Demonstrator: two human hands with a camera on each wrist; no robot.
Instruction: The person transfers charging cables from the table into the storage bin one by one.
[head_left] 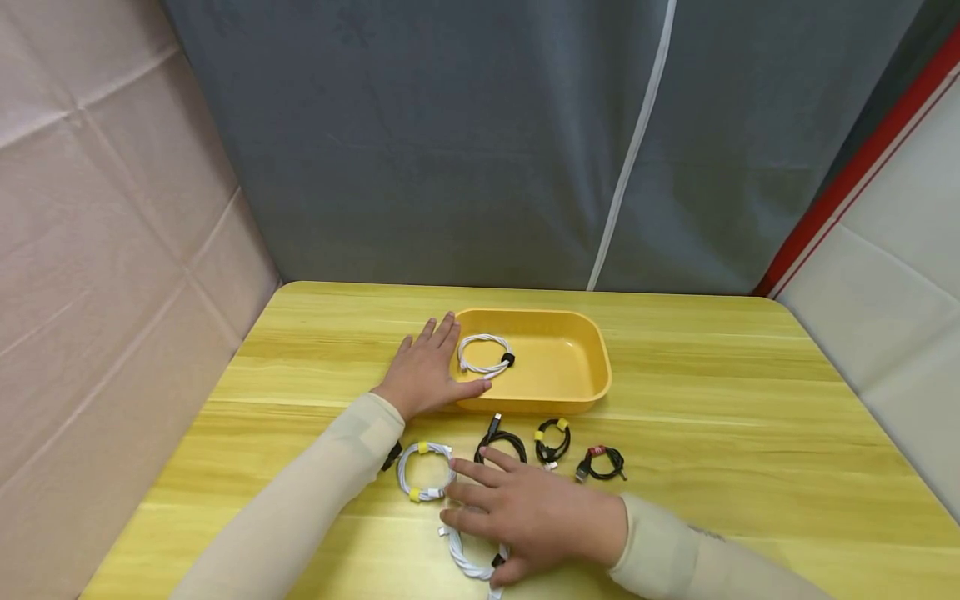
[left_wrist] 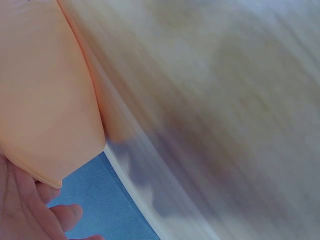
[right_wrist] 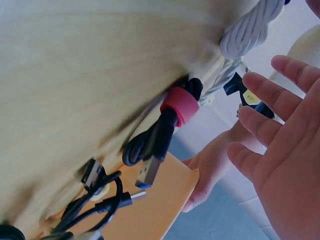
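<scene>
L hand (head_left: pixel 429 367) lies flat w/ straight fingers against the left end of the yellow tray (head_left: pixel 577 333) on the worktop (head_left: pixel 712 400). R hand (head_left: pixel 525 512), fingers spread & relaxed, rests over a white cable (head_left: pixel 468 562); another white coil (head_left: pixel 424 471) just beside it.

The right hand (head_left: pixel 536 517) hides part of a white cable (head_left: pixel 468 560); the left wrist view is motion-blurred

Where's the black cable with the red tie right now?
In the head view, the black cable with the red tie lies on the table, rightmost in the row before the yellow tray, beyond the right hand.
</scene>
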